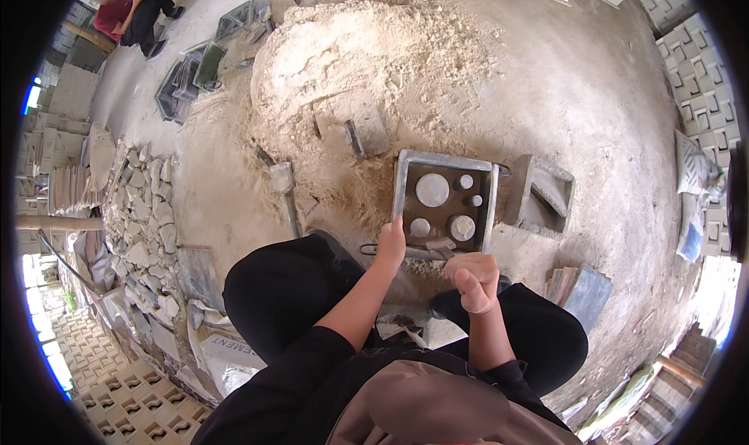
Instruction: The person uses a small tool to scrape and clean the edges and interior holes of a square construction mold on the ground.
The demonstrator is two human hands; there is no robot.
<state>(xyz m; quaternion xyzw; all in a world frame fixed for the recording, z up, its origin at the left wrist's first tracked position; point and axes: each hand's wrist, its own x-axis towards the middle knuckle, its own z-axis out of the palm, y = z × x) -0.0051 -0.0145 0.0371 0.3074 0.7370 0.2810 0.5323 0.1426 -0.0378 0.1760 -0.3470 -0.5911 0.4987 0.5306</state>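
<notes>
A square grey metal mould (402,183) lies on the ground before my knees. Its brown base carries several round pale discs of different sizes, the largest a whitish disc (431,190) toward the far left. My left hand (392,243) is closed on the mould's near left edge, its fingertips partly hidden. Just past the near right edge, my right hand (473,279) is closed round a small flat-headed tool (441,245), a brush or scraper. The tool's head is over the mould's near rim, below the discs; its handle is hidden in my fist.
Pale powder (343,55) is heaped beyond the mould. A tray-like grey box (538,222) stands to its right. A trowel-like tool (283,181) and a block (368,131) lie to the left. Broken stones (140,226) are piled far left; a person (133,12) sits at the far left corner.
</notes>
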